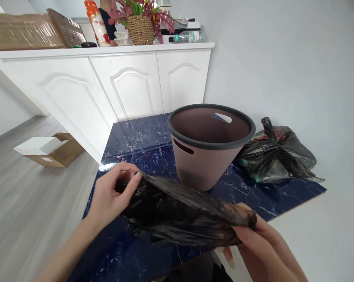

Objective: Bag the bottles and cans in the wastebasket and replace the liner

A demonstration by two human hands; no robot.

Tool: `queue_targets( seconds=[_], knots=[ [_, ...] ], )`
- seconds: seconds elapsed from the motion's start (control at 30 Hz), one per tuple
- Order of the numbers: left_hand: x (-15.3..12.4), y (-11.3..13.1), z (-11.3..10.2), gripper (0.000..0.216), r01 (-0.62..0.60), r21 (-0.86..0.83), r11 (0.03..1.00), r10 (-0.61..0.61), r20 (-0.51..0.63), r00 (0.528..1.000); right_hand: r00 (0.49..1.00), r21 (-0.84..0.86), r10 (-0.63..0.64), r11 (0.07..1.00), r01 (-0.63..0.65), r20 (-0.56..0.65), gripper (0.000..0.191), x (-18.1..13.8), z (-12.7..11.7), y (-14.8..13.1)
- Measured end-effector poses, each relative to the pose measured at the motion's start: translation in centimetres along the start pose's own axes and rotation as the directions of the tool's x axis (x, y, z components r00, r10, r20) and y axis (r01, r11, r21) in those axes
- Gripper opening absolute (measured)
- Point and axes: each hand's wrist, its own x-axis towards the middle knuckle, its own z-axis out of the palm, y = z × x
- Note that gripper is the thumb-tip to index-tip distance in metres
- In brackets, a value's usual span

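Note:
A thin black plastic trash bag (182,213) is stretched sideways between my two hands, low over the table. My left hand (113,196) pinches its left end between thumb and fingers. At the other end, the fingers of my right hand (262,243) are closed on the bag. Just beyond the bag stands an upright brownish-pink trash can (203,164) with a dark grey rim and cut-out handles; its visible inner wall is bare. To its right lies a knotted, filled black bag (278,156), with rubbish showing through.
The dark blue marble-patterned table (141,156) meets white cabinets (132,86). On the counter sit a woven basket of flowers (140,29), a plastic bottle (188,37) and a large carton (24,33). Another person (106,19) is partly visible behind. An open cardboard box (56,150) rests on the floor.

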Motion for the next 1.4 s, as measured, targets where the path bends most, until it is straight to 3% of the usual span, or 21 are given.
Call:
queue_targets(
  seconds=[0.1,0.2,0.33,0.47,0.57,0.63,0.7,0.77,0.87,0.93,1.0,1.03,1.1,1.13,1.2,1.23,1.3,1.33,1.4],
  knots=[
    [1.0,0.8,-2.2,0.012,-0.140,0.166,0.976,0.153,-0.071,0.986,0.997,0.090,0.070,0.994,-0.066,-0.039,0.035,-0.1,-0.6,-0.7],
    [2.0,1.2,-4.5,0.013,-0.308,0.250,0.918,0.333,-0.063,0.941,0.992,0.159,0.103,0.983,-0.089,-0.079,0.035,-0.4,-0.7,-1.4],
    [2.5,1.1,-6.9,0.043,-0.428,0.303,0.851,0.467,-0.067,0.882,0.985,0.185,0.050,0.983,-0.020,-0.163,0.034,-0.3,-1.0,-1.7],
    [2.0,0.9,-8.1,0.064,-0.341,0.303,0.890,0.364,-0.022,0.931,0.981,0.173,0.002,0.984,0.032,-0.194,0.033,0.1,-1.9,-1.3],
    [1.3,0.6,-8.2,0.062,-0.302,0.348,0.887,0.312,0.030,0.950,0.980,0.165,-0.003,0.986,0.037,-0.201,0.032,0.2,-2.5,-0.9],
    [0.8,0.2,-8.2,0.054,-0.259,0.409,0.875,0.284,0.000,0.959,0.979,0.154,0.002,0.988,0.030,-0.203,0.034,0.2,-2.8,-0.7],
    [0.4,-0.2,-8.3,0.048,-0.146,0.457,0.877,0.190,-0.052,0.980,0.979,0.144,0.021,0.990,0.009,-0.203,0.034,0.3,-2.9,-0.5],
    [0.1,-0.6,-8.4,0.044,0.039,0.485,0.873,0.017,-0.111,0.994,0.979,0.140,0.040,0.990,-0.011,-0.201,0.033,0.3,-2.8,-0.3],
    [-0.1,-0.7,-8.5,0.039,0.239,0.550,0.800,-0.164,-0.183,0.969,0.980,0.136,0.068,0.990,-0.043,-0.187,0.035,0.4,-2.3,-0.2],
    [-0.2,-0.2,-8.3,0.046,0.202,0.612,0.765,-0.083,-0.217,0.973,0.981,0.132,0.085,0.989,-0.063,-0.174,0.040,0.3,-1.8,-0.1],
    [-0.7,0.8,-7.8,0.050,0.097,0.634,0.767,0.086,-0.251,0.964,0.981,0.127,0.108,0.988,-0.088,-0.161,0.043,0.3,-1.3,-0.2],
    [-1.0,1.4,-7.6,0.046,0.013,0.614,0.789,0.158,-0.223,0.962,0.981,0.124,0.121,0.987,-0.102,-0.153,0.044,0.2,-1.1,-0.2],
    [-1.6,2.6,-7.0,0.040,-0.196,0.495,0.847,0.236,-0.020,0.971,0.981,0.117,0.142,0.985,-0.126,-0.133,0.043,0.1,-0.7,-0.3],
    [-1.8,3.1,-6.6,0.043,-0.295,0.400,0.868,0.262,0.135,0.956,0.983,0.112,0.143,0.985,-0.130,-0.119,0.042,0.1,-0.5,-0.4],
    [-2.1,3.9,-5.8,0.060,-0.401,0.221,0.889,0.295,0.393,0.871,0.987,0.104,0.134,0.987,-0.125,-0.088,0.042,0.0,-0.4,-0.6],
    [-2.1,4.1,-5.4,0.061,-0.409,0.169,0.897,0.296,0.457,0.839,0.989,0.102,0.129,0.987,-0.121,-0.073,0.042,0.0,-0.4,-0.6],
    [-1.9,4.2,-4.6,0.034,-0.381,0.111,0.918,0.277,0.510,0.814,0.991,0.100,0.122,0.988,-0.116,-0.057,0.043,0.0,-0.5,-0.6],
    [-1.8,4.2,-4.3,0.019,-0.345,0.092,0.934,0.252,0.515,0.819,0.991,0.099,0.118,0.989,-0.112,-0.057,0.042,0.0,-0.6,-0.6],
    [-1.6,4.1,-4.0,0.020,-0.263,0.066,0.963,0.198,0.492,0.848,0.992,0.095,0.104,0.991,-0.097,-0.066,0.042,0.1,-0.9,-0.5]
  ],
)
